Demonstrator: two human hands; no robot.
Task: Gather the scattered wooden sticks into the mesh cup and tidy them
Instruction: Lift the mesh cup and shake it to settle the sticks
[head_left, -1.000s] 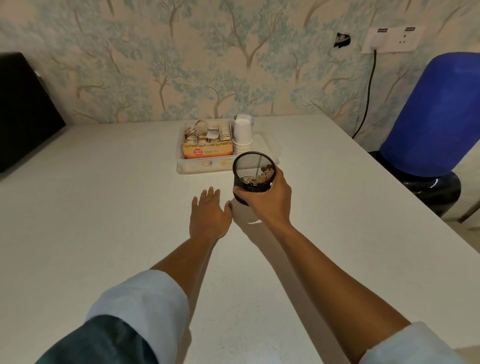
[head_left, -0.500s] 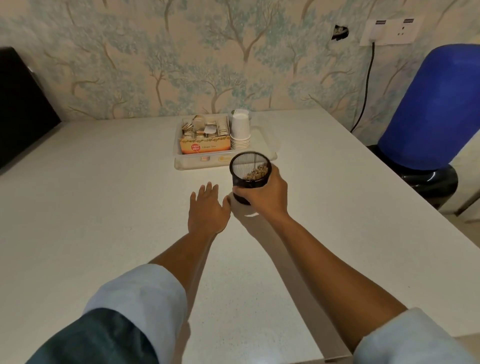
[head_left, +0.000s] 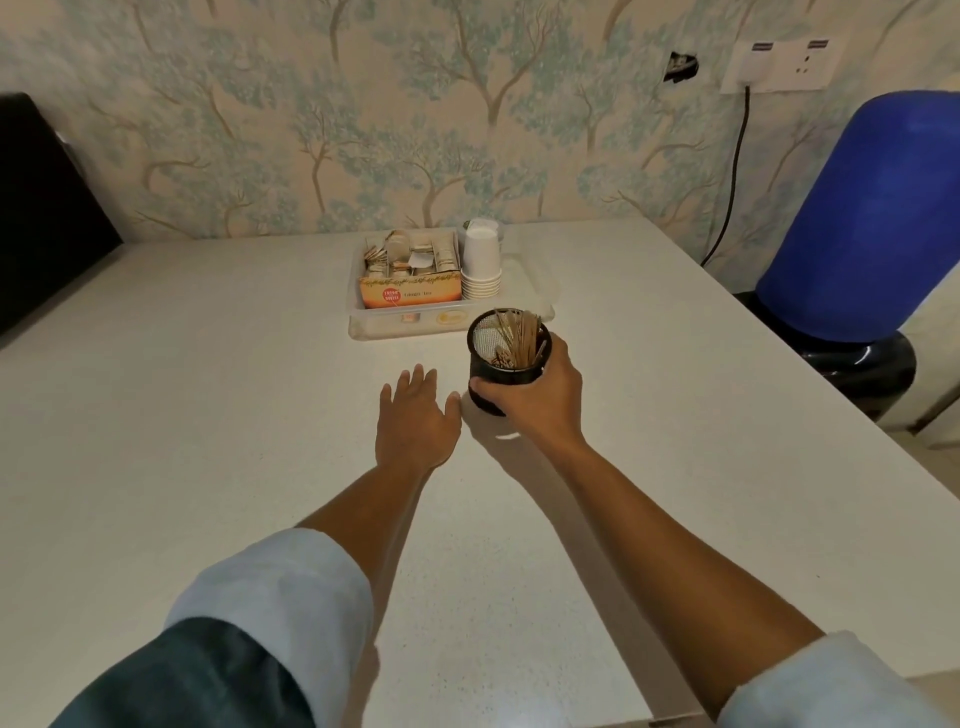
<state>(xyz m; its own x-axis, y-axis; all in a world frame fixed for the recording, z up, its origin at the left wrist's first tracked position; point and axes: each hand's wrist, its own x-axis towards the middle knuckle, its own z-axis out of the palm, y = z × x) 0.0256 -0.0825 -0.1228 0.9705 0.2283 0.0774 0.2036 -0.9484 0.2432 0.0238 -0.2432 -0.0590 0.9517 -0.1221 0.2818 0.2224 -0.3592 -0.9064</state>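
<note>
My right hand (head_left: 535, 397) grips the black mesh cup (head_left: 506, 371) from its near right side, holding it about upright at the middle of the white table (head_left: 208, 415). Several wooden sticks (head_left: 519, 338) stand bundled inside the cup and lean toward its right rim. My left hand (head_left: 415, 421) lies flat on the table just left of the cup, palm down with the fingers apart, holding nothing. No loose sticks show on the table.
Just behind the cup sits a clear plastic tray (head_left: 535, 283) holding an orange tea box (head_left: 410, 293) and a stack of white paper cups (head_left: 481, 260). A blue water jug (head_left: 872, 223) stands off the table's right edge. A black object (head_left: 41, 208) is at far left.
The cup was tilted toward me with the sticks lying low inside; now it is more upright and the sticks stand bundled above the rim. My left hand stayed flat.
</note>
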